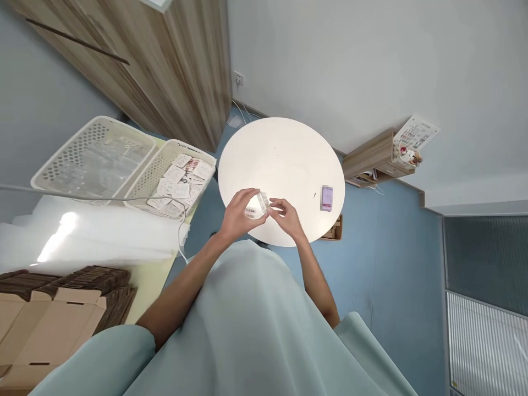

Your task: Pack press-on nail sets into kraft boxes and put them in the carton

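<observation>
Over the near side of the round white table (284, 165), both hands meet at a small pale, partly see-through box (263, 202). My left hand (237, 217) wraps round it from the left, the thumb below and the fingers above. From the right, my right hand (286, 216) pinches its edge between thumb and fingertips. Small brownish printed marks (249, 211) show between the left thumb and fingers; whether they belong to the box I cannot tell. What the box contains is too small to make out.
A phone with a purple screen (326, 198) and a tiny dark item (314, 195) lie right on the table. At left stand a basket of clear plastic pieces (103, 162), a basket of printed cards (181, 184), white wrapping sheets (82, 231) and flattened cartons (53, 324). A cable (180, 231) hangs beside them.
</observation>
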Demonstrator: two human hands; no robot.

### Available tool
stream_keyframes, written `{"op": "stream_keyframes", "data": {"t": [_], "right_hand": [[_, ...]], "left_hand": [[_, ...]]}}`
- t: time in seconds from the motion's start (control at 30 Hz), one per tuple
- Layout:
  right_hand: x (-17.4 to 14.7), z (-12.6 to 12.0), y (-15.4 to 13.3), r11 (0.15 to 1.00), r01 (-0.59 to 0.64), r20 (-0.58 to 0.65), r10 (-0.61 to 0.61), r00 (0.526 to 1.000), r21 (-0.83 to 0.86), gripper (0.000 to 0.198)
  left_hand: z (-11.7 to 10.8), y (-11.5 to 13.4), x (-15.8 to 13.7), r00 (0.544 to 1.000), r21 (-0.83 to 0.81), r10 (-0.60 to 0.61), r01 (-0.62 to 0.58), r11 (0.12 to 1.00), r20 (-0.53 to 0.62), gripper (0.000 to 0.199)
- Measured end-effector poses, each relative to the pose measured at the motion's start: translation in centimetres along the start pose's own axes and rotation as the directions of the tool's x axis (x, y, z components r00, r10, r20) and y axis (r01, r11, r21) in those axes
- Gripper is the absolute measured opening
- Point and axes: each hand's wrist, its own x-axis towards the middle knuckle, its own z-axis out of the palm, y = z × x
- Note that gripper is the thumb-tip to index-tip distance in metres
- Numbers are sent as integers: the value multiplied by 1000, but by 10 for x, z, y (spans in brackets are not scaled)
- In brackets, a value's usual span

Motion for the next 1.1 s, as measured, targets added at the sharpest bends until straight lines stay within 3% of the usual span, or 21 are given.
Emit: {"op": "stream_keyframes", "data": {"t": [0.1, 0.27, 0.5, 0.6, 0.67, 0.73, 0.8, 0.87, 1.1], "right_hand": [[-13, -24, 21, 987, -104, 6, 105, 995, 122, 50], [-35, -65, 56, 951, -162, 8, 166, 986, 264, 54], [-63, -106, 94, 898, -234, 124, 202, 972, 374, 57], [-69, -117, 105, 899, -232, 140, 192, 971, 371, 60], [-72, -124, 108, 914, -207, 143, 166, 976, 350, 61], [-72, -130, 107, 928, -184, 148, 142, 979, 324, 62], [-71, -135, 104, 936, -172, 157, 128, 979, 308, 64], [-71, -137, 100, 940, -162, 166, 116, 979, 301, 66], [-80, -138, 82, 949, -85, 165, 36, 986, 304, 56]], "left_hand": [[29, 15, -3, 992, 18, 58, -60, 998, 113, 59], [77, 34, -8, 964, 18, 111, -118, 993, 241, 58], [119, 53, -24, 917, 6, 60, -68, 998, 395, 64], [121, 66, -29, 894, -55, -33, 64, 996, 447, 73], [121, 72, -30, 871, -151, -170, 266, 952, 462, 85], [123, 76, -29, 807, -246, -333, 493, 834, 487, 96], [125, 79, -27, 730, -300, -432, 637, 710, 530, 105], [127, 82, -26, 697, -327, -460, 687, 649, 550, 107], [125, 93, -22, 699, -367, -479, 699, 613, 532, 101]]}}
